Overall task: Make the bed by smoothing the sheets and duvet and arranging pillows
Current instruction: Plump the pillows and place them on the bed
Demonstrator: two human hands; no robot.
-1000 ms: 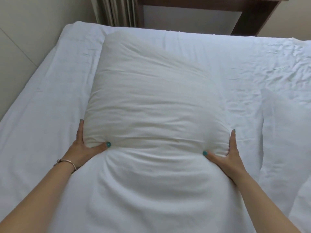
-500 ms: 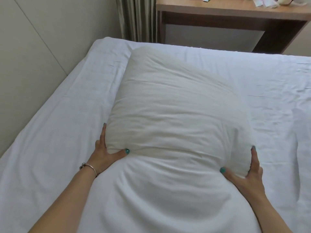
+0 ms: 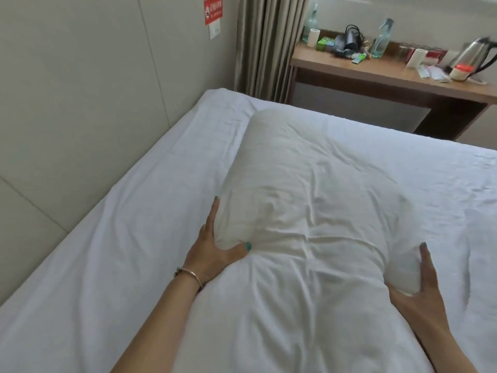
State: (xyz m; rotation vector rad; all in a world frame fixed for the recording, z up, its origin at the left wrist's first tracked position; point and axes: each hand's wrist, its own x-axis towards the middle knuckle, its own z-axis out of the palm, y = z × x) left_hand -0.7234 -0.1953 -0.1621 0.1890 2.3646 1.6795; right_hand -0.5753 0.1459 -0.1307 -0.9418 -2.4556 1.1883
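The left hand (image 3: 212, 254) grips one side of the white pillow (image 3: 309, 205), thumb dug into its top, while the right hand (image 3: 422, 289) clasps the opposite side. The pillow lies between them on the white sheet (image 3: 129, 251), stretching away beyond the fingertips toward the wooden desk (image 3: 376, 76).

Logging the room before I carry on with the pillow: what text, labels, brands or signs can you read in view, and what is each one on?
Nothing can be quoted with certainty.
Red wall sign: no-smoking symbol and white lettering, too blurred to read.
White plate beneath it: marks too small to read.
Green box and packets on the wooden desk: print too blurred to read.
Pillow, sheet: none.
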